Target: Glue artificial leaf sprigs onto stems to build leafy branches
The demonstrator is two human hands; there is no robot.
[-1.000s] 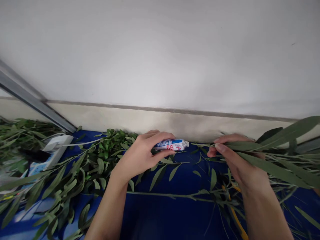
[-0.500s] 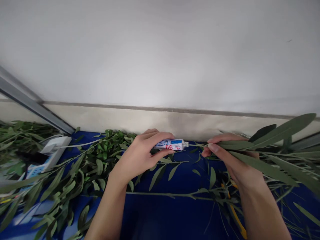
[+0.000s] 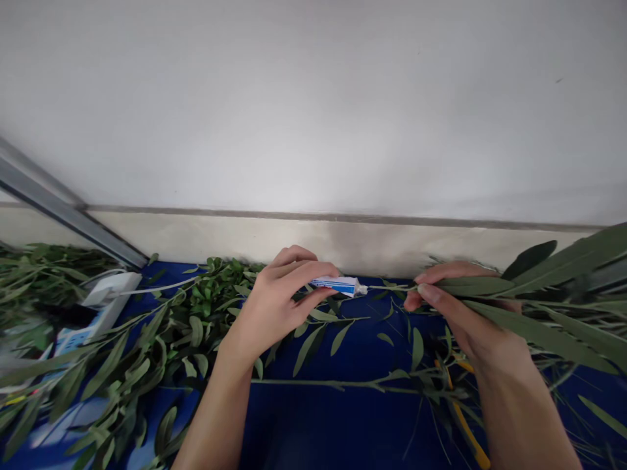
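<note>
Between thumb and fingers, my left hand (image 3: 281,294) grips a small white and blue glue tube (image 3: 343,285), its nozzle facing right. My right hand (image 3: 455,300) pinches a leafy twig (image 3: 533,287) near its bare cut end. The thin stem end reaches left from my right fingertips almost to the tube's nozzle; whether the two touch I cannot tell. Long green leaves fan out to the right past my right hand. Below both hands, a thin branch (image 3: 337,384) lies across the blue tabletop (image 3: 313,431).
Leafy cuttings (image 3: 157,346) are heaped at the left. Behind them lie a white and blue box (image 3: 105,300) and a white cable (image 3: 157,287). Yellow-handled tool (image 3: 467,427) lies partly under sprigs by my right wrist. A pale wall (image 3: 313,117) rises at the back, with a metal post (image 3: 73,209) at left.
My right hand and its twig have shifted slightly right, widening the distance to the tube. The tube has turned in my left hand, so its red print no longer shows.
</note>
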